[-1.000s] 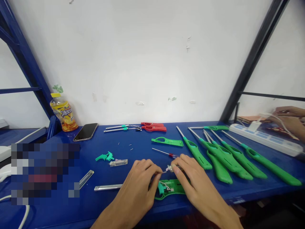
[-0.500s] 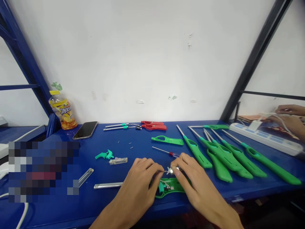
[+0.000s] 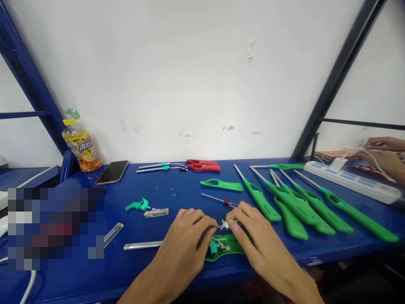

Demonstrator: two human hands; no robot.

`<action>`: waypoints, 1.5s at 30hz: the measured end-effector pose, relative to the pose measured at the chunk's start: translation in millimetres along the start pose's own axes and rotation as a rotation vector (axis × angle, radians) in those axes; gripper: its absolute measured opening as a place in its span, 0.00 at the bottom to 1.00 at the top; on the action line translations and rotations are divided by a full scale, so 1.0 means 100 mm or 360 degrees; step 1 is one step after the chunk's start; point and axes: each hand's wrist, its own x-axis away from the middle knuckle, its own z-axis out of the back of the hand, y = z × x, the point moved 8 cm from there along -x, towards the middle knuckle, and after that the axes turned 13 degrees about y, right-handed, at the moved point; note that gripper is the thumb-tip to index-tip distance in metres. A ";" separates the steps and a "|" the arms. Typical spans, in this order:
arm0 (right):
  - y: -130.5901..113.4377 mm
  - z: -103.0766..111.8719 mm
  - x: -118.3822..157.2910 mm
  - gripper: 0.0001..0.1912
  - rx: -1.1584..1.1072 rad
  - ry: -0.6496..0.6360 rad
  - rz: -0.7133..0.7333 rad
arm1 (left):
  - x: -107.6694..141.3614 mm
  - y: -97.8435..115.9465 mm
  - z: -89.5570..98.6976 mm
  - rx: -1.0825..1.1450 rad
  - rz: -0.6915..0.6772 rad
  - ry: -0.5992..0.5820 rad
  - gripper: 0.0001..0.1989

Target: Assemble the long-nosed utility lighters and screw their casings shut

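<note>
My left hand is closed in a pinch on a thin tube or wire at the end of a small fitting. My right hand grips that silver and white fitting between thumb and fingers; what lies behind the fingers is hidden. Beneath both hands lies an open green lighter shell half with a teal trigger and white wires inside. Its metal tube sticks out to the left, partly covered by my left hand. Just beyond my right hand rests a screwdriver.
Several green lighters lie on the right, near a white power strip. Farther back are another green shell half and red shells. Teal parts, a clear fuel tank, a phone and a bottle stand left.
The camera view has shifted very slightly. My hands keep the same hold on the fitting and thin piece, with no clear movement on the table.
</note>
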 end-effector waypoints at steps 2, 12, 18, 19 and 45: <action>0.01 0.00 0.00 0.12 0.0014 -0.0009 0.0003 | 0.01 -0.01 -0.01 -0.0001 0.0000 -0.0001 0.10; -0.07 -0.01 -0.02 0.13 -0.0026 -0.0074 0.0020 | -0.01 0.02 -0.01 -0.0030 -0.0003 -0.0004 0.09; -0.08 -0.01 -0.02 0.12 -0.0027 -0.0080 0.0070 | 0.00 0.02 -0.01 -0.0029 -0.0033 0.0017 0.10; -0.08 -0.01 -0.01 0.12 -0.0024 -0.0083 0.0077 | 0.00 0.02 -0.01 -0.0026 -0.0033 0.0015 0.10; -0.08 -0.04 0.01 0.09 0.0003 -0.0112 0.0207 | 0.03 0.00 -0.05 -0.0011 -0.0064 -0.0004 0.09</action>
